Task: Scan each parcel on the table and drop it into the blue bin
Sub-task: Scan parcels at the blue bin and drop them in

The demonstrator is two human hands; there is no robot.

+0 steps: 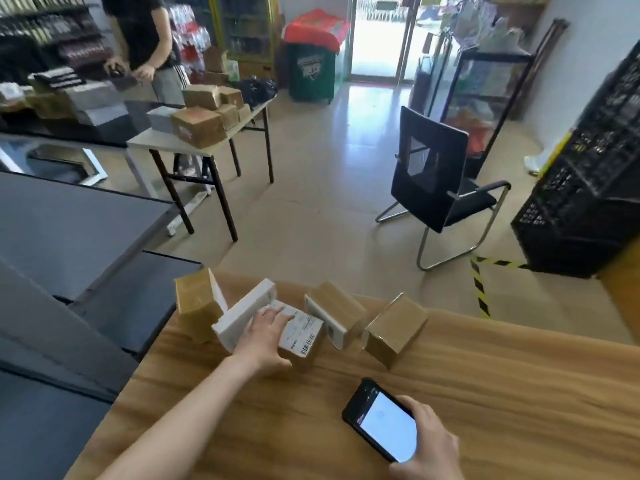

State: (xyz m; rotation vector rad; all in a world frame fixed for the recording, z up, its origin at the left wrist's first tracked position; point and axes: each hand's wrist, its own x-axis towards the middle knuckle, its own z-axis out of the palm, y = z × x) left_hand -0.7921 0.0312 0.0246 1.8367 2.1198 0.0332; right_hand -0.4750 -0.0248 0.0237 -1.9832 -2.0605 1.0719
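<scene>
Several parcels lie on the wooden table (485, 393). My left hand (265, 336) reaches forward and rests on a small brown box with a white shipping label (301, 332), fingers spread over its top and thumb at its near side. A white flat box (242, 313) leans against that hand's far side. A brown box (197, 303) stands at the far left, another labelled brown box (337, 317) sits to the right, and a plain brown box (396, 329) farther right. My right hand (427, 445) holds a black phone (382, 422) with a lit screen, near the front edge. No blue bin is in view.
Dark grey tables (69, 223) stand to the left. A black chair (440, 188) and black crates (595, 188) stand to the right on the tiled floor. A person stands at a far table (156, 142) stacked with boxes.
</scene>
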